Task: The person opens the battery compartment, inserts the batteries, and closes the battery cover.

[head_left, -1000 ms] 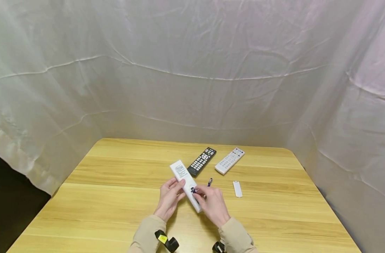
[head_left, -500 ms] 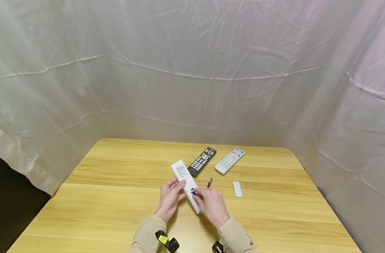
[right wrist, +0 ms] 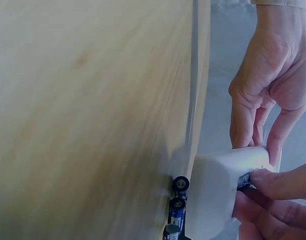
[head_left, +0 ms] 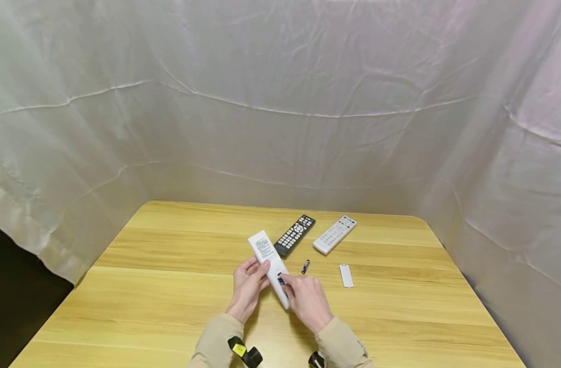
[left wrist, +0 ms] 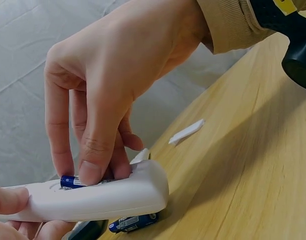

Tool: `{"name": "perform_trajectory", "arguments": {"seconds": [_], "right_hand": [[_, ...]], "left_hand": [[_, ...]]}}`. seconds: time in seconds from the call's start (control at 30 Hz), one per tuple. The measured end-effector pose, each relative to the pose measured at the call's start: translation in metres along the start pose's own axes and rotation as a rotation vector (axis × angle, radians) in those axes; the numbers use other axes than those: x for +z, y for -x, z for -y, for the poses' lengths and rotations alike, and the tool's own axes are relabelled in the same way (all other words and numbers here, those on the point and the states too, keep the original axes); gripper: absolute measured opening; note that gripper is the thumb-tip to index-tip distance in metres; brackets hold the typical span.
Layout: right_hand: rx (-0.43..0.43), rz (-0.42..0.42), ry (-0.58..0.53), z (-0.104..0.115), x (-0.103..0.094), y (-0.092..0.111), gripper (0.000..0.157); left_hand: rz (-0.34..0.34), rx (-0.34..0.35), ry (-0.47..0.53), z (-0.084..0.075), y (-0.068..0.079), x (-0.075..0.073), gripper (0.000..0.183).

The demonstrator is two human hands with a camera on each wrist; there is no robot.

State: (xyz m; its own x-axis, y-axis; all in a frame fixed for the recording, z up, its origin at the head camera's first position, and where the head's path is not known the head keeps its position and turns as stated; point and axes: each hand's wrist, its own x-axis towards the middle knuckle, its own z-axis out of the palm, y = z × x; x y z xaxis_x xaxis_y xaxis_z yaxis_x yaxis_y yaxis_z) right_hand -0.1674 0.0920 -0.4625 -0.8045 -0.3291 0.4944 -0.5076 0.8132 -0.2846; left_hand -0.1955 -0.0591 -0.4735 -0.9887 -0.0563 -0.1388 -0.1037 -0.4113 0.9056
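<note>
My left hand (head_left: 249, 287) grips a white remote control (head_left: 264, 249) with its printed back up, thumb on top and fingers underneath. Its battery compartment is uncovered near the lower end. A blue battery (left wrist: 71, 181) lies at that opening, and my right hand (head_left: 309, 300) pinches it between thumb and fingertips. In the right wrist view, the right thumb (right wrist: 287, 182) partly covers this battery. Fingers hide most of the compartment, so how deep the battery sits cannot be told. Loose blue batteries (right wrist: 177, 212) lie on the table just beyond the remote.
Behind the held remote lie a black remote (head_left: 295, 235) and another white remote (head_left: 334, 234), both buttons up. To the right is a small white battery cover (head_left: 346, 275). The wooden table (head_left: 137, 301) is surrounded by pale curtains (head_left: 280, 128).
The right hand's fingertips have shifted slightly on the battery, and the index finger now points straighter along it. The white remote has tilted a little. The left hand keeps its hold.
</note>
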Motion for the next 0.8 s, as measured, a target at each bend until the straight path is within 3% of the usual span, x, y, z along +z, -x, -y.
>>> {"name": "perform_trajectory", "arguments": {"seconds": [0.37, 0.63, 0.8], "right_hand": [[-0.023, -0.048, 0.083, -0.0006, 0.0009, 0.0026, 0.025], [0.005, -0.014, 0.137, 0.0038, -0.0018, 0.0029, 0.028], [-0.031, 0.017, 0.223, 0.0047, -0.0031, 0.0017, 0.026]], "left_hand": [[-0.020, 0.006, 0.008, 0.0003, -0.0008, 0.0022, 0.046], [-0.025, 0.019, 0.029, 0.0010, 0.0000, 0.0033, 0.047], [-0.035, 0.027, 0.037, 0.0017, 0.0005, 0.0050, 0.047]]}}
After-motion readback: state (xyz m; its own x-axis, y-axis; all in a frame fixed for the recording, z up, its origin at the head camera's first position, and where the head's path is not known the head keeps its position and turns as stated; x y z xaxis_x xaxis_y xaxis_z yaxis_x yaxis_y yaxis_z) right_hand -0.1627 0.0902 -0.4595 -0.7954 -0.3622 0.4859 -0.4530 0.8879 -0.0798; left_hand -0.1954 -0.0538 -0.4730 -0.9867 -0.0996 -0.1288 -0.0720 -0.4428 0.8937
